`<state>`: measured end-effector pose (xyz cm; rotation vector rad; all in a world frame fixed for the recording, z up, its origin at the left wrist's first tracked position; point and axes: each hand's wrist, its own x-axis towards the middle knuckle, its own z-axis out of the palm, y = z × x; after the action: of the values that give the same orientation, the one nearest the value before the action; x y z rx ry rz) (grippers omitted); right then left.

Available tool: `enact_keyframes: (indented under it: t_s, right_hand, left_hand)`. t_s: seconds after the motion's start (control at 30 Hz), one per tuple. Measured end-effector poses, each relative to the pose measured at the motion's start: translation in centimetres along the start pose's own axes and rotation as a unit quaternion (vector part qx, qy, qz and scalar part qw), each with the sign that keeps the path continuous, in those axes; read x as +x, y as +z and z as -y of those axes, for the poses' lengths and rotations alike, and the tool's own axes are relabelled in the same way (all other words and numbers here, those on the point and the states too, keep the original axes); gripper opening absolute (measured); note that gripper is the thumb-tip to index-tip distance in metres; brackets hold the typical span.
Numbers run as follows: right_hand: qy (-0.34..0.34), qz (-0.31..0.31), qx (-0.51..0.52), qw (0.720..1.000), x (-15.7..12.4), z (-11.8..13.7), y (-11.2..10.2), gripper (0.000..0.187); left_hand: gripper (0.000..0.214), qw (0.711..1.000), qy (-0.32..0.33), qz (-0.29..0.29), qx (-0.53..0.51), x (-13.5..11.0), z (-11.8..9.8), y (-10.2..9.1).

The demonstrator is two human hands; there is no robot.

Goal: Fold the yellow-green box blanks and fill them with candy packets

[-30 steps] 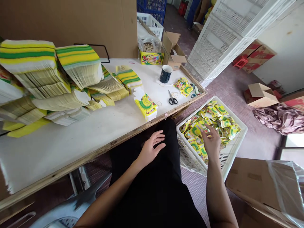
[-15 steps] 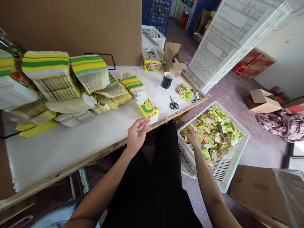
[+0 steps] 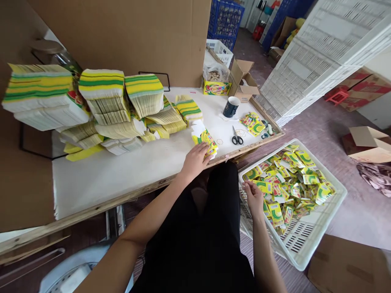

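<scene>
My left hand [image 3: 195,159] rests on a small stack of yellow-green flat cartons [image 3: 205,141] near the front edge of the white table [image 3: 122,175], its fingers curled over the stack. My right hand [image 3: 253,196] is at the near left rim of a white plastic crate [image 3: 308,244] beside my lap, fingers bent among several yellow-green sachets [image 3: 287,183]. Whether it grips a sachet is hidden.
Tall piles of striped flat cartons [image 3: 104,106] fill the table's left and back. A dark mug [image 3: 231,106], scissors [image 3: 237,138], rubber bands and a few sachets [image 3: 252,123] lie at the right end. Cardboard sheets stand behind; white crates [image 3: 317,53] and boxes crowd the floor at right.
My left hand rose from my lap to the table and landed on the small carton stack. My right hand moved from mid-crate to its near left rim. The view swung left.
</scene>
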<state>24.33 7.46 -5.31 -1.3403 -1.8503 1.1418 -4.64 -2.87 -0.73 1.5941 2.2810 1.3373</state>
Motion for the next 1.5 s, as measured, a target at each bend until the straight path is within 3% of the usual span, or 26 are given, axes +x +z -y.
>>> enact_keyframes:
  t_s: [0.1, 0.23, 0.33, 0.43, 0.57, 0.67, 0.73, 0.8, 0.9, 0.97, 1.03, 1.3, 1.5]
  right_hand:
    - [-0.006, 0.022, 0.029, 0.999, -0.9, 1.4, 1.1, 0.061]
    - [-0.025, 0.052, 0.064, 0.996, -1.7, 4.3, 2.6, 0.057]
    - [-0.038, 0.068, 0.118, 0.990, -2.4, 6.8, 3.3, 0.052]
    - [-0.041, 0.104, 0.197, 0.974, -3.4, 8.8, 3.4, 0.056]
    - [-0.023, 0.127, 0.229, 0.965, -4.3, 10.6, 3.0, 0.053]
    - [-0.022, 0.134, 0.140, 0.981, -4.8, 11.0, 2.5, 0.042]
    - [-0.027, 0.102, 0.100, 0.989, -5.2, 11.0, 2.2, 0.040]
    - [-0.019, 0.073, 0.115, 0.991, -5.7, 10.9, 1.9, 0.041]
    - [0.019, 0.076, 0.206, 0.976, -6.5, 11.1, 1.9, 0.054]
    - [0.042, 0.091, 0.265, 0.959, -7.1, 11.5, 2.2, 0.058]
    - [0.047, 0.105, 0.298, 0.948, -7.4, 11.9, 2.7, 0.054]
    - [0.012, 0.106, 0.266, 0.958, -7.6, 12.3, 4.1, 0.038]
    - [-0.015, 0.112, 0.204, 0.972, -7.4, 11.5, 3.9, 0.042]
  left_hand:
    - [0.047, 1.000, 0.017, -0.013, 0.014, -1.1, -0.4, 0.2]
    - [0.031, 0.999, 0.010, -0.031, -0.013, -1.8, -1.0, -0.1]
    - [0.029, 0.992, 0.031, -0.105, -0.055, -3.0, -2.2, -1.0]
    - [0.031, 0.972, 0.110, -0.185, -0.091, -5.8, -4.2, -1.6]
    - [0.038, 0.958, 0.216, -0.113, -0.148, -9.9, -6.7, -0.9]
    - [0.038, 0.955, 0.238, -0.031, -0.173, -11.6, -7.3, 0.3]
    - [0.042, 0.953, 0.235, -0.006, -0.193, -12.0, -7.3, 0.7]
    - [0.049, 0.955, 0.185, -0.022, -0.229, -11.9, -7.4, 0.6]
    - [0.054, 0.943, 0.007, -0.043, -0.330, -11.1, -7.7, -0.1]
    - [0.049, 0.896, -0.101, -0.006, -0.432, -10.3, -7.9, -0.6]
    - [0.048, 0.840, -0.150, 0.055, -0.519, -9.5, -8.1, -0.9]
    - [0.065, 0.693, -0.171, 0.162, -0.681, -8.9, -7.3, -0.4]
    - [0.058, 0.682, -0.164, 0.157, -0.696, -8.8, -7.5, -0.6]
